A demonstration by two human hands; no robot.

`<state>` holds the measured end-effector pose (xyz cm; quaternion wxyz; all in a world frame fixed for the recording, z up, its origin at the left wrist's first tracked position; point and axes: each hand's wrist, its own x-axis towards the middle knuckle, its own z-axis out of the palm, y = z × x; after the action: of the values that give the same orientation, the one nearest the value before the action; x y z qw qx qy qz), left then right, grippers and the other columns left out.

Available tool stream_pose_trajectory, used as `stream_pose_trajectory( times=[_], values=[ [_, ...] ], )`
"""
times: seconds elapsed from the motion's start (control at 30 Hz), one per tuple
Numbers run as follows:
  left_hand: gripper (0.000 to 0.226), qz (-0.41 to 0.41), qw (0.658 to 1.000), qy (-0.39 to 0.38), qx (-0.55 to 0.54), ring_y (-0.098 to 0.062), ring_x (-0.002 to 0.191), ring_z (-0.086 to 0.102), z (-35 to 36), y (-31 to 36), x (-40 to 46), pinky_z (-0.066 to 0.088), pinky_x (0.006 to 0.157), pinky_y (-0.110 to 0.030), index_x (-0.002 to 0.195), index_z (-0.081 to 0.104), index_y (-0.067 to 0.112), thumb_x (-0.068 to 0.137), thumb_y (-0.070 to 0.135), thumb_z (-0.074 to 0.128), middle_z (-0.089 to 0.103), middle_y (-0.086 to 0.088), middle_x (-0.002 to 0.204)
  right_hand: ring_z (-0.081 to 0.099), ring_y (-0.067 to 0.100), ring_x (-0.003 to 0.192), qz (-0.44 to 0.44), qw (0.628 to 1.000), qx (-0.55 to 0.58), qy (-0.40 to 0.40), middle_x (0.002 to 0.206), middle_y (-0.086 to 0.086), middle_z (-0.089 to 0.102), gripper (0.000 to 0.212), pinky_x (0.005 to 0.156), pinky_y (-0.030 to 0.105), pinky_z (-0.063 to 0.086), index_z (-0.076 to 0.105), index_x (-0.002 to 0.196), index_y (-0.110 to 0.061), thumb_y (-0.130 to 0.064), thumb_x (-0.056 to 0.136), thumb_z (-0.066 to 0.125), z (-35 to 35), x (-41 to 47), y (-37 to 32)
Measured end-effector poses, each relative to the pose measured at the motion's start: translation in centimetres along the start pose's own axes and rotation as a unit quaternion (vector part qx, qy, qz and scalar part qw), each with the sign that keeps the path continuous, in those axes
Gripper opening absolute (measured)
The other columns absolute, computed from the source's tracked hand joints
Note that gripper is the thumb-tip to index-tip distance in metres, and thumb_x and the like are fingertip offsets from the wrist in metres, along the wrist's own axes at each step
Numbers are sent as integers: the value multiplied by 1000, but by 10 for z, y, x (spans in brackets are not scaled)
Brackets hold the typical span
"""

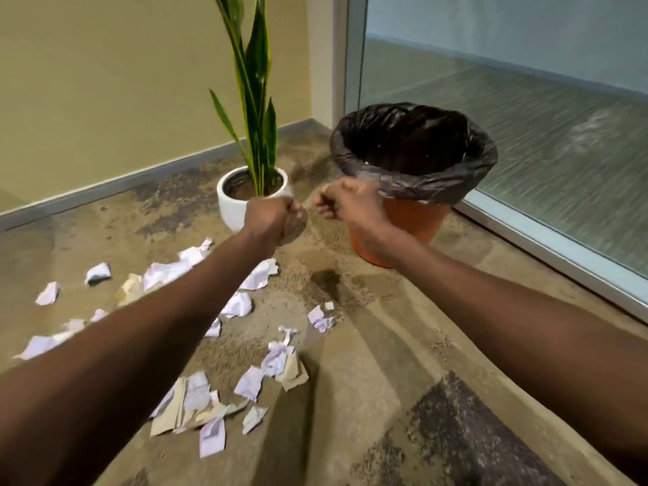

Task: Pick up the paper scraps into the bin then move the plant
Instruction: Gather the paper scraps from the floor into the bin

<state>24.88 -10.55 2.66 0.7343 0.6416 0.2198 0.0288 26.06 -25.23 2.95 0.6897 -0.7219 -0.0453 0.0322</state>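
Paper scraps (196, 398) lie all over the carpet floor (350, 398) below and behind your arms, most of them under your left arm, a few between both arms. None binned yet, by the look of it. Your left hand (271, 215) and right hand (345, 205) are both curled into fists in the air, close together; can't tell if either holds anything. The bin (413, 191) with its black liner sits just past your right hand, mouth open. The plant (250, 191) in its white pot stands just beyond your left hand. Drop down, pinch scraps nearest first, gather several, release over the bin mouth.
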Motion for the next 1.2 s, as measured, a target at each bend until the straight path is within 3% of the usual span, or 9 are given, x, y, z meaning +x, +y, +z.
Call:
stream_pose_trajectory(
  times=[0.07,0.13,0.23,0.37,0.57,0.73,0.9,1.03,1.2],
  values=[
    [19,14,955,-7,295,-21,67,67,-52,-44,-1,51,60,-27,76,64,3,92,9,58,69,-9,68,66,24,76,13,991,-128,-43,90,16,74,13,75,46,56,71,84,-9,-15,91,62,13,-11,46],
    [22,18,857,-32,514,-26,92,68,-106,-89,-9,52,79,-32,91,69,2,92,23,64,74,-14,96,67,25,102,29,959,-262,-100,111,9,72,21,92,43,54,69,107,-14,-27,93,61,17,-26,93],
    [41,-12,792,-36,609,-30,110,61,-170,-133,-32,48,88,-35,107,66,12,78,39,74,66,-12,120,42,25,139,74,918,-363,-141,154,5,41,64,113,35,35,39,149,-17,-45,95,57,5,-44,151],
    [112,-90,686,-12,722,-45,145,12,-211,-172,-55,24,109,-66,149,22,23,61,62,80,18,-19,156,4,23,154,82,863,-478,-141,168,3,3,92,124,44,13,6,159,-27,-73,87,41,-19,-64,211],
    [128,-125,756,46,641,-54,143,4,-214,-199,-68,22,107,-74,155,-7,24,68,48,84,6,-22,158,-3,23,154,33,846,-509,-153,168,3,-2,92,123,46,1,5,159,-28,-77,86,34,3,-74,233],
    [121,-70,730,89,674,-46,146,11,-206,-201,-83,25,108,-70,156,-3,18,72,54,78,12,-20,159,-6,20,154,-44,844,-450,-287,167,0,-9,95,124,44,0,0,159,-27,-76,88,39,65,-97,228],
    [105,61,756,78,647,-32,151,-6,-223,-218,-116,3,118,-59,157,-2,25,78,88,27,-6,-10,165,6,14,153,-53,864,-332,-374,166,-11,-11,91,120,37,19,1,157,-39,-63,88,56,92,-110,215],
    [124,138,694,10,706,-30,148,-24,-232,-232,-147,-13,118,-58,156,-9,28,63,102,25,-24,-12,161,3,10,152,-127,855,-410,-291,166,-12,-9,92,121,37,11,0,156,-40,-81,84,40,68,-111,217],
    [91,253,638,-97,721,-44,149,1,-205,-255,-164,-2,113,-62,156,14,34,83,87,26,1,-20,163,0,21,154,-12,827,-497,-263,168,4,-3,95,125,42,5,0,159,-21,-74,90,36,55,-92,219]
  ],
)
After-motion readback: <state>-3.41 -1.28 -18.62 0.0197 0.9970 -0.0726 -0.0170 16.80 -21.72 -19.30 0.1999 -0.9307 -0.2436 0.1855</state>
